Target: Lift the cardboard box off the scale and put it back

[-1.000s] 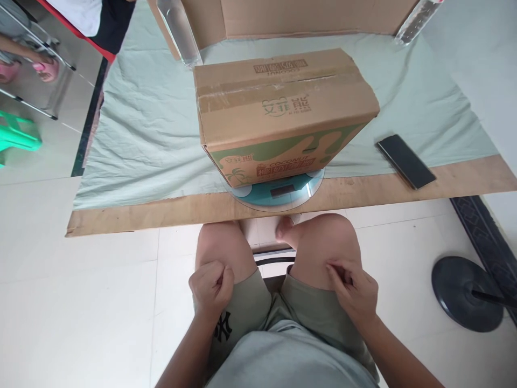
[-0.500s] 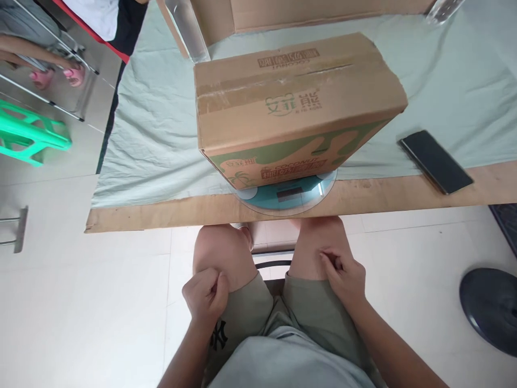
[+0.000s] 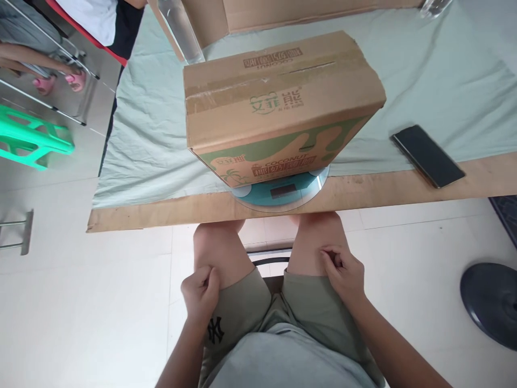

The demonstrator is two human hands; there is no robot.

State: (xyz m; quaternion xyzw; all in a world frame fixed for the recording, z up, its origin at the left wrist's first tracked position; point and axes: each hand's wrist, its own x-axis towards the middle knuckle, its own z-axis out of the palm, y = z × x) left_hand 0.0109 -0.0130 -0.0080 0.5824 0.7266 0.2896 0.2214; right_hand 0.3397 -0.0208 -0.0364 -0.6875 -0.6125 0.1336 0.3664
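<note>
A taped brown cardboard box (image 3: 278,102) with green coconut print stands on a round teal glass scale (image 3: 280,192) at the near edge of a low cardboard-covered surface (image 3: 161,211). My left hand (image 3: 201,293) rests curled on my left thigh, fingers closed, holding nothing. My right hand (image 3: 343,272) lies curled on my right knee, also with nothing in it. Both hands are well short of the box and scale.
A black phone (image 3: 427,156) lies to the right of the box on a pale green cloth (image 3: 141,140). A larger open carton (image 3: 283,13) stands behind. A green plastic stool (image 3: 28,143) and another person's feet (image 3: 56,81) are at left; a dark round base (image 3: 490,302) at right.
The view has shifted slightly; my hands have stayed curled on my thighs, drawing back a little toward me. The box and scale have not moved.
</note>
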